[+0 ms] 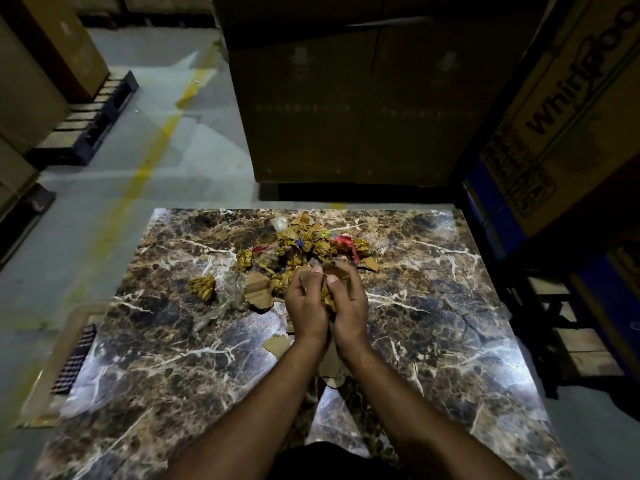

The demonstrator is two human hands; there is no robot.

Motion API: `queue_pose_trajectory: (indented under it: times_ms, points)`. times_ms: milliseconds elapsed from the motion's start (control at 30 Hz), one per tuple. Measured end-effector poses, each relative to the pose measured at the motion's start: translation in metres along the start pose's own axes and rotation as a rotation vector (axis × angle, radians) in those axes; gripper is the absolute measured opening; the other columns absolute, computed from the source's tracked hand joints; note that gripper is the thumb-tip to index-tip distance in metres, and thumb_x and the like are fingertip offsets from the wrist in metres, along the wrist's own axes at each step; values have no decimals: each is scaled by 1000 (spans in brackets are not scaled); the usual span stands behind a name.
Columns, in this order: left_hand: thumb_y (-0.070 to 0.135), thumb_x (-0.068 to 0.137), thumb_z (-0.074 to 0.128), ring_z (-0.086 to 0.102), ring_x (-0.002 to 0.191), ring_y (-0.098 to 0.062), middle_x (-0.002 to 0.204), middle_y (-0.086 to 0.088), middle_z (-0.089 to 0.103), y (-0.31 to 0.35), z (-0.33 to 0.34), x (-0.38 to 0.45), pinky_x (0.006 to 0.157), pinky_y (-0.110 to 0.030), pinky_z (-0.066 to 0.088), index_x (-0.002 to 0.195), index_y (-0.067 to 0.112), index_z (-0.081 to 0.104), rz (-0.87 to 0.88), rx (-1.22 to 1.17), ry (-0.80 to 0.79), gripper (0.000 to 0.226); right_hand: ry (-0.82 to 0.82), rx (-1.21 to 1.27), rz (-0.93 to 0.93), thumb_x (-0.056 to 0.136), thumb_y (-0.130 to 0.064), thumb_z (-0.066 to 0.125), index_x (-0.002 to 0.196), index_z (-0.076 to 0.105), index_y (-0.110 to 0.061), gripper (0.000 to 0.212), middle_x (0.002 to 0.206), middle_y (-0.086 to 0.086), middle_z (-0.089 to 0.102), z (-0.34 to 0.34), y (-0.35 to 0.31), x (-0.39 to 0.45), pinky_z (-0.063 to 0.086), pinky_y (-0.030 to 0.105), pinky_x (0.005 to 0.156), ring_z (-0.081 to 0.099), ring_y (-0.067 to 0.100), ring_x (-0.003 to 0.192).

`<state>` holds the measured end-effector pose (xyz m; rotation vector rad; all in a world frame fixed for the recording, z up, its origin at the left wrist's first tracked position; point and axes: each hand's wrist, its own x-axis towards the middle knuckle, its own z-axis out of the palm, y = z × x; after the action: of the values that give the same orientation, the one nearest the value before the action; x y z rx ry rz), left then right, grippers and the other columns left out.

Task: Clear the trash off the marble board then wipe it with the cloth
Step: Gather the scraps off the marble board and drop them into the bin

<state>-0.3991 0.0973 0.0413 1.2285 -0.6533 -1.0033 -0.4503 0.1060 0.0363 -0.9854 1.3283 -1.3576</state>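
A brown marble board (166, 358) with white veins fills the lower half of the head view. A heap of trash (298, 247) lies on its far middle: crumpled gold paper, cardboard scraps, clear plastic and a red wrapper (344, 242). One gold paper ball (203, 287) sits apart at the left. My left hand (306, 306) and my right hand (348, 306) are cupped together over the near edge of the heap, gripping a bundle of gold paper and cardboard scraps between them. More cardboard bits (277, 344) lie under my wrists. No cloth is identifiable.
A beige tray (55, 368) with a dark checked item in it sits on the floor off the board's left edge. Big cardboard boxes (346, 109) stand behind the board and at the right. Pallets with boxes line the left; grey floor with a yellow line runs between.
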Motion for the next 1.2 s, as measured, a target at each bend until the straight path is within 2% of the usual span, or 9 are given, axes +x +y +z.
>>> queue_pose_trajectory:
  times_ms: [133, 200, 300, 467, 700, 833, 900, 1033, 1200]
  points:
    - [23, 96, 58, 54, 67, -15, 70, -4, 56, 14, 10, 9, 63, -30, 45, 74, 16, 59, -10, -33, 61, 24, 37, -53, -254, 84, -45, 62, 112, 68, -40, 29, 122, 3, 64, 6, -21, -9, 54, 24, 91, 62, 12, 113]
    - [7, 102, 52, 54, 61, -7, 70, -5, 55, 21, 17, 7, 62, -23, 44, 74, 12, 58, 32, -6, 79, 28, 52, -29, -300, 86, -42, 62, 107, 68, -36, 23, 115, 6, 67, 4, -29, -5, 53, 28, 90, 64, 15, 108]
    - [-2, 103, 43, 59, 61, 8, 78, -1, 60, 23, 25, 1, 62, -11, 44, 89, 0, 62, 46, 7, 48, 23, 51, -3, -269, 87, -38, 63, 98, 72, -31, 16, 107, 8, 68, -3, -28, 6, 54, 43, 92, 65, 21, 105]
    - [17, 105, 48, 64, 67, 0, 80, -4, 65, 23, 27, -9, 63, -16, 50, 93, 2, 64, -17, -42, 54, 25, 24, 38, -188, 84, -38, 64, 89, 71, -29, 12, 101, 11, 68, -9, -18, 10, 53, 55, 90, 65, 28, 99]
    - [16, 89, 56, 60, 68, -8, 75, -2, 62, 36, 7, -19, 63, -21, 50, 81, 5, 60, 108, -20, 247, 15, -194, 104, -134, 88, -49, 63, 81, 72, -35, 18, 94, 2, 64, 8, -21, 7, 49, 61, 91, 60, 35, 98]
    - [21, 82, 54, 55, 60, -2, 62, 11, 60, 46, -31, -31, 61, -19, 45, 72, 13, 56, 202, 15, 358, 13, -350, 111, -174, 89, -37, 59, 87, 69, -29, 12, 98, 9, 65, 34, -22, -21, 50, 58, 90, 61, 34, 99]
    - [35, 78, 58, 58, 64, -4, 68, 9, 62, 49, -60, -40, 65, -24, 47, 75, 14, 59, 250, 37, 428, 21, -443, 140, -194, 91, -31, 57, 97, 67, -28, 13, 103, 11, 67, 51, -18, -43, 52, 58, 89, 63, 35, 101]
    - [43, 73, 57, 59, 68, -2, 74, 2, 64, 65, -126, -63, 68, -20, 48, 77, 13, 62, 350, 15, 627, 31, -613, 151, -108, 88, -30, 55, 105, 66, -22, 21, 105, 6, 69, 94, -17, -99, 55, 41, 84, 66, 27, 99]
    - [43, 75, 59, 60, 69, -3, 71, 11, 67, 90, -235, -98, 69, -23, 49, 78, 15, 62, 412, -41, 858, 28, -867, 135, -67, 89, -21, 57, 93, 66, -15, 11, 95, 9, 68, 170, -5, -190, 52, 56, 87, 65, 33, 93]
